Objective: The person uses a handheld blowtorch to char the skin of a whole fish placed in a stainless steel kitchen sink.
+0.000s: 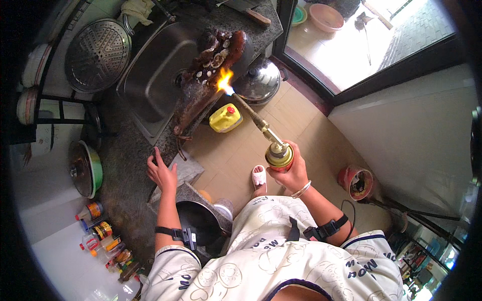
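My right hand (293, 171) grips the canister of a lit gas blowtorch (263, 126), its brass nozzle pointing up and to the left. An orange flame (225, 81) reaches the edge of a large dark piece of cured or smoked meat (199, 90) lying along the sink's edge, with pale round bits on top. A cord hangs from the meat's lower end. My left hand (162, 171) is by the near corner of the sink with its fingers spread, holding nothing; whether a fingertip touches the counter I cannot tell.
The steel sink (150, 82) is set in a dark stone counter (124, 165). A yellow jug (226, 118) and a lidded steel pot (260, 81) stand beside the counter. A black wok (199, 225) lies near my left forearm. A red bucket (356, 182) stands at right; a cleaver (241, 5) lies at the back.
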Motion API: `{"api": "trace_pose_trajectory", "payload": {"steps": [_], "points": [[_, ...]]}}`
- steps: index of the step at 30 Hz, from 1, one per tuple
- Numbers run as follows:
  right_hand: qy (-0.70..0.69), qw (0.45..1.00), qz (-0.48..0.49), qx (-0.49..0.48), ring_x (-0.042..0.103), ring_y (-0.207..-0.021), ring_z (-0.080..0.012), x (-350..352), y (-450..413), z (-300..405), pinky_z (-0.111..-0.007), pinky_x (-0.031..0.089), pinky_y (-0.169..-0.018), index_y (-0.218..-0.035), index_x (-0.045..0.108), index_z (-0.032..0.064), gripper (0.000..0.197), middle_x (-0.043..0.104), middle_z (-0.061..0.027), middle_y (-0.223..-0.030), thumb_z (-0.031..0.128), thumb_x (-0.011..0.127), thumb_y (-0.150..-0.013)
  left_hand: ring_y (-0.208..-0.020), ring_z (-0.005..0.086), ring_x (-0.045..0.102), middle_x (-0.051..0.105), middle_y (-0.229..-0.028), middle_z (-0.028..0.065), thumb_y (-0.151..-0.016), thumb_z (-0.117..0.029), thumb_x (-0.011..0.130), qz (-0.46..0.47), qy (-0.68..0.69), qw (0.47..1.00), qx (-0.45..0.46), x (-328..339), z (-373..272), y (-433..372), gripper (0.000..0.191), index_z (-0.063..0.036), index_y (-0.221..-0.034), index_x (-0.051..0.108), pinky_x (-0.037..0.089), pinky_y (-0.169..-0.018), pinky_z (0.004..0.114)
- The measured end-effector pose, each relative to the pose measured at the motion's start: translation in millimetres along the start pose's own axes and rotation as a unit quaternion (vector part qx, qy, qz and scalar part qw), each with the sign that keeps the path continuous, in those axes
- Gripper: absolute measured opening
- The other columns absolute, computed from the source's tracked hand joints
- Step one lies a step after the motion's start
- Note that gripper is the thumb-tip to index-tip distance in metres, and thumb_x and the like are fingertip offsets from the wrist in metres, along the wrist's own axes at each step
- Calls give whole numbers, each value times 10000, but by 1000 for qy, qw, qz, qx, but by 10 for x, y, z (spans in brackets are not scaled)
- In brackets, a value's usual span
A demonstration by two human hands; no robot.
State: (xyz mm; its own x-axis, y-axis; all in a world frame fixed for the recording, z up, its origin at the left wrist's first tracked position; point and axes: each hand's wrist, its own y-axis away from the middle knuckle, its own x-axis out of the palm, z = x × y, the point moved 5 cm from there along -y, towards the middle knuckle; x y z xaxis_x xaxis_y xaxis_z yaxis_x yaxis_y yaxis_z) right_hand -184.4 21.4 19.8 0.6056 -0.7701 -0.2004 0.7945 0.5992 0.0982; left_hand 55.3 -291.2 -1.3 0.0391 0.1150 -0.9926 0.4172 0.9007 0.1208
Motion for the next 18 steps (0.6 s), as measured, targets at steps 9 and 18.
{"api": "trace_pose_trajectory", "payload": {"steps": [9, 18], "points": [[8, 1000, 12, -16, 588, -899, -214, 61, 9, 25, -326, 461, -809, -1169, 424, 72, 696, 578, -98, -973, 132, 773, -571, -1351, 366, 40, -55, -1460, 204, -663, -296, 764, 10, -27, 990, -139, 258, 333, -227, 1114, -160, -1424, -39, 124, -1025, 604], [3, 997, 19, -77, 580, -911, -199, 93, -65, -44, -316, 455, -826, -1174, 418, 58, 701, 566, -105, -1002, 134, 777, -577, -1340, 343, -160, -239, -1435, 167, -692, -229, 754, 172, 45, 963, -203, 234, 290, -333, 1193, -171, -1375, -222, 79, -996, 656]]}}
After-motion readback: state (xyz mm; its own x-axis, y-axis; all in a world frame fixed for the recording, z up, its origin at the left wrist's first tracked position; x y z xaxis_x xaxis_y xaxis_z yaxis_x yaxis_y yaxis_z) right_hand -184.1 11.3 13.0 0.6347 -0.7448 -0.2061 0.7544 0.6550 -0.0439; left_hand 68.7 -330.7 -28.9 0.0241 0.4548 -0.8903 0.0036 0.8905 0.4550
